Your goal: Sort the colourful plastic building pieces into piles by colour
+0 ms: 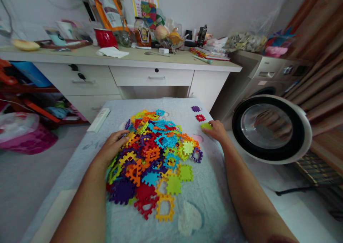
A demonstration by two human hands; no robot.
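Observation:
A heap of colourful interlocking plastic tiles (152, 157) lies in the middle of a small table covered with a pale blue towel (203, 203). My left hand (114, 145) rests on the left edge of the heap, fingers curled into the pieces. My right hand (215, 130) is at the table's right edge, fingers pinched on a yellow-green tile (205, 126). A red tile (200, 117) and a purple tile (195, 109) lie in a line just beyond it.
A white desk (150, 59) with drawers and clutter stands behind the table. A washing machine with its round door (270, 128) open is on the right. A white remote-like bar (98, 120) lies at the table's far left. A pink bag (24, 134) sits on the floor left.

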